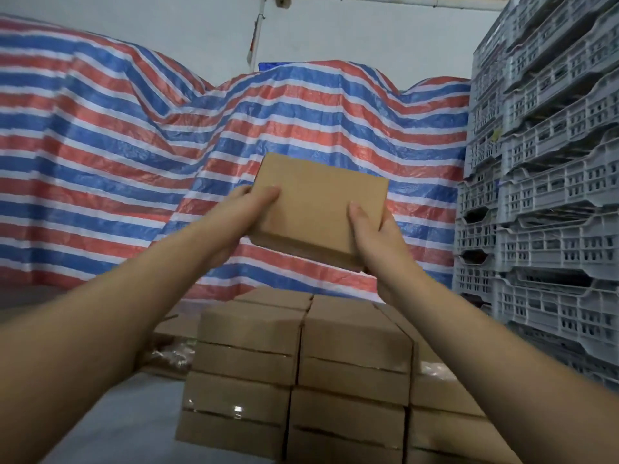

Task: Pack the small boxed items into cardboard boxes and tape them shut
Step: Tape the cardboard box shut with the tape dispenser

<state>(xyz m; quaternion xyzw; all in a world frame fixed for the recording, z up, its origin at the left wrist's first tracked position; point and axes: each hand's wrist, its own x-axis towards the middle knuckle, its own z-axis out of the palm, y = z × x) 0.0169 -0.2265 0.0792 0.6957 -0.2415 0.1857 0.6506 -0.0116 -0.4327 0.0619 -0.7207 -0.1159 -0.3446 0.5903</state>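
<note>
A red, white and blue striped tarp [134,135] is draping over bulky shapes across the whole back of the space, under a pale wall. Grey slotted plastic crates [549,182] are standing in tall stacks along the right side. Below me, a stack of closed cardboard boxes [301,366] is sitting in columns pressed side by side, several layers high, with clear tape glinting on some of the lower faces. A grey floor [127,420] is showing to the left of the stack.

I am holding one flat cardboard box [315,205] up in the air with both hands, above the stack and well apart from it, in front of the tarp. It is closed and tilting, with its broad face turned toward me and its near edge lower than the far one.

My left hand [234,216] is gripping the box's left edge, thumb lying across the broad face, the other fingers hidden behind it. My right hand [375,236] is gripping the lower right corner, thumb pressing on the face, the fingers wrapping underneath. Both forearms are reaching forward, bare.
</note>
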